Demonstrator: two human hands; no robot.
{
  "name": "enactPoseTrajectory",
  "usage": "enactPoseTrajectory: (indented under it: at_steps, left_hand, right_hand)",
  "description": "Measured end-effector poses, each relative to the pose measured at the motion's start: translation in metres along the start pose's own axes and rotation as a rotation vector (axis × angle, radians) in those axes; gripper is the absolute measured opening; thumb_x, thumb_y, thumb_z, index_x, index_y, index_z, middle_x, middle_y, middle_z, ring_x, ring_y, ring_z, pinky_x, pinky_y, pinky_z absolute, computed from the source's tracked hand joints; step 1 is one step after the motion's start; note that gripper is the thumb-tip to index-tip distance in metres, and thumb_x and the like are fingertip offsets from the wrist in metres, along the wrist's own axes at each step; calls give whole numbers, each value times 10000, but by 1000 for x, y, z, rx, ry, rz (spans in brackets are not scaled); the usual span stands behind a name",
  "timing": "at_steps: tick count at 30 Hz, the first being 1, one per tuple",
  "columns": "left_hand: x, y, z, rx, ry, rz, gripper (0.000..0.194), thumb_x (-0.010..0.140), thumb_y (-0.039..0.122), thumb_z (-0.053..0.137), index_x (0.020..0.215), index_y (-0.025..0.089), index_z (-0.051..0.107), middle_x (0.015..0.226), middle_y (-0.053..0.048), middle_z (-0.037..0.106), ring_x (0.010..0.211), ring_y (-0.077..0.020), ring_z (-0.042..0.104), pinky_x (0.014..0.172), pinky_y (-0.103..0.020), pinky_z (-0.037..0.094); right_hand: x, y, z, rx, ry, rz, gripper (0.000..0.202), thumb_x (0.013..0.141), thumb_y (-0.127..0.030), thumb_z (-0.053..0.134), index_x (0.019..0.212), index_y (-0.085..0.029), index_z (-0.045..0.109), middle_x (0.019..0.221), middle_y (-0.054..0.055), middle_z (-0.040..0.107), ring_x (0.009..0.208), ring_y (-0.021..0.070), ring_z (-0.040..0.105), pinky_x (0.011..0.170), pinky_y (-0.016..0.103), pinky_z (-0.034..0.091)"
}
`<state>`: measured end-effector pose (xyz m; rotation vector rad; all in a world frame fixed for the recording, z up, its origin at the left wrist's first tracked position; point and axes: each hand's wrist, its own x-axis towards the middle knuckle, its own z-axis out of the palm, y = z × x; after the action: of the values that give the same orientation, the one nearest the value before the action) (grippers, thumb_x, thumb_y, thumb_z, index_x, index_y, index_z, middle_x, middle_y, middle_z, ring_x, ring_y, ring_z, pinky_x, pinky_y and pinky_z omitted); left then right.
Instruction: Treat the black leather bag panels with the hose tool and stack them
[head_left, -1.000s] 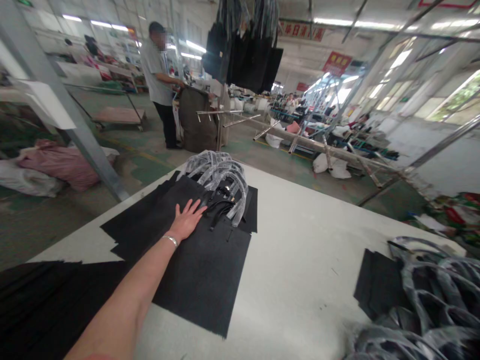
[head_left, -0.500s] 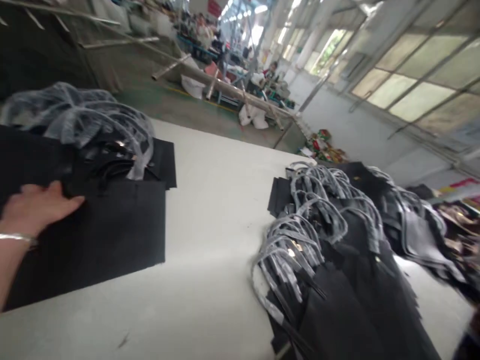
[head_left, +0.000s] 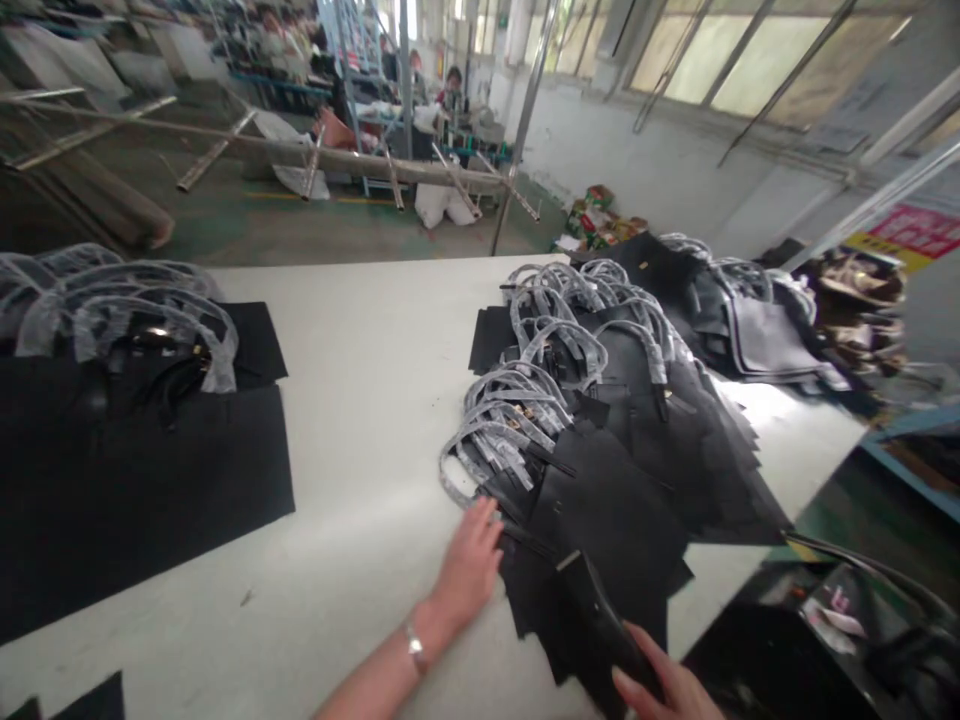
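Observation:
On the right of the table lies a stack of black bag panels [head_left: 607,490] with handles wrapped in clear plastic [head_left: 514,415]. My left hand [head_left: 469,565], a bracelet on its wrist, reaches to the near left edge of this stack. Its fingers are stretched forward by a black strap end; whether they touch it is unclear. At the bottom right, my right hand [head_left: 664,680] grips a long black object [head_left: 596,600] with a squared end, held over the nearest panels. What kind of object it is does not show clearly.
Another pile of black panels [head_left: 150,490] with wrapped handles lies on the left of the white table [head_left: 360,420]. More black pieces [head_left: 772,335] lie at the far right. A black box-like thing [head_left: 795,640] stands at the lower right. Behind the table runs a metal rack [head_left: 375,165].
The view has swung to the right. My left hand has left the left pile and is now at the right stack. My right hand has come into view with the black object.

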<state>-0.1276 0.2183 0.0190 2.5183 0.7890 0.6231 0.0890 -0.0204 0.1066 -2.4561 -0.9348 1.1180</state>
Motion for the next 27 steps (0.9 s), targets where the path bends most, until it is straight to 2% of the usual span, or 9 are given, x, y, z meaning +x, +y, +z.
enactPoseTrajectory:
  at_steps: [3,5,7,11,15,18,21,23,27]
  left_hand:
    - [9,107,54,-144,-216,158,338,910,298,517,1218,164,553,1521,-105,350,1432,-226,264,1170,-401,295]
    - [14,147,77,-120,-246,85,508,908,453,528,1305,138,503,1564,-148,239,1455,-272,189,1178,-453,248]
    - [18,163,89,-62,-264,18,596,911,532,494,1359,141,460,1551,-175,250,1449,-308,190,1172,-519,200]
    - [8,159,91,21,-331,132,480,931,480,477,1305,180,505,1413,-159,451,1351,-295,362,1162,-560,113]
    - [-16,147,80,14,-355,263,275,905,385,530,1079,181,588,1187,-106,580,1177,-240,494,1168,-540,88]
    - [-26,142,75,-22,-354,283,172,886,318,544,987,184,585,1047,-63,608,1089,-206,534,1179,-510,101]
    - [-26,141,76,-40,-329,244,180,879,280,537,1028,184,572,1035,-55,620,1074,-199,546,1184,-490,131]
    - [-24,141,78,-47,-317,235,188,871,250,530,1044,185,568,1028,-55,629,1066,-198,554,1182,-491,145]
    - [-24,141,80,-51,-296,243,160,865,212,517,1011,180,572,1007,-52,639,1059,-190,562,1182,-485,155]
  right_hand:
    - [-1,14,-23,55,1,-43,646,827,-539,501,1377,-201,476,1177,91,723,1111,267,666,899,308,528]
    - [2,22,-46,19,54,-53,662,824,-542,485,1376,-183,426,1085,108,743,1006,270,708,827,309,547]
    - [8,32,-71,-40,95,-92,635,806,-540,485,1313,-163,432,963,106,748,863,267,729,755,309,551]
    - [27,43,-117,-117,59,-162,535,799,-503,500,1241,-202,499,912,79,750,828,265,723,745,317,539]
    - [50,25,-140,-112,7,-237,561,795,-496,531,1272,-202,555,1032,91,747,987,290,691,838,341,513]
    - [69,0,-136,-83,-63,-223,562,809,-443,551,1308,-185,566,821,53,750,750,248,708,703,314,524]
    - [90,-22,-123,0,-154,-143,584,825,-389,565,1363,-165,522,527,-28,614,473,172,603,472,255,456]
    - [106,-32,-115,20,-198,-137,577,833,-385,574,1368,-175,515,477,-53,560,426,144,565,405,222,399]
    - [130,-52,-104,11,-220,-173,511,821,-347,608,1307,-196,576,527,-47,593,433,115,569,403,193,389]
